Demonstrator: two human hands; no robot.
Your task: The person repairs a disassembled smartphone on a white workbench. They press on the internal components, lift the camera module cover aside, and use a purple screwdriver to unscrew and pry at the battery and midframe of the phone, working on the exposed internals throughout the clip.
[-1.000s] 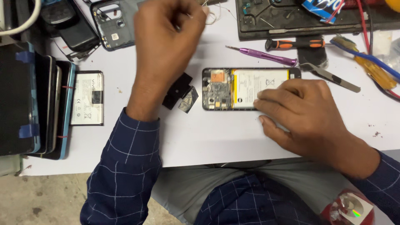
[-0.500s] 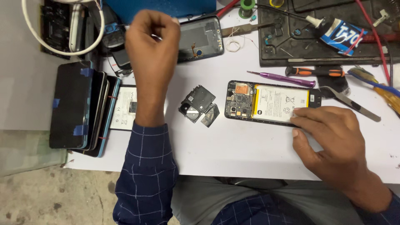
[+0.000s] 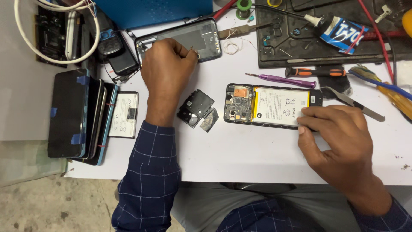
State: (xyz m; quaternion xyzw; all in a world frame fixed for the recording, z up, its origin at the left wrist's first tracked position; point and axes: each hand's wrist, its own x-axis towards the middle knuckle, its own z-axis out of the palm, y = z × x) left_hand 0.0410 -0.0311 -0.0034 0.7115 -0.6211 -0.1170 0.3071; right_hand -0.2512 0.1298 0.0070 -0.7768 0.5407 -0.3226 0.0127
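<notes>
opened phone lay crosswise, right hand on its near end

the opened phone (image 3: 272, 106) sat on the white table (image 3: 240, 154) with its long axis running left to right. the right hand (image 3: 339, 137) was the closer one, fingertips narrowed and pressing the phone's right end, holding nothing else. the left hand (image 3: 167, 71) was well off up-left, curled over the clear back cover (image 3: 206, 36), pinching something too small to make out.

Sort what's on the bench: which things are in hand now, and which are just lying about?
In hand: opened phone under the right hand; back cover by the left hand.
Lying about: stacked phones, loose battery, purple screwdriver, tweezers.
</notes>
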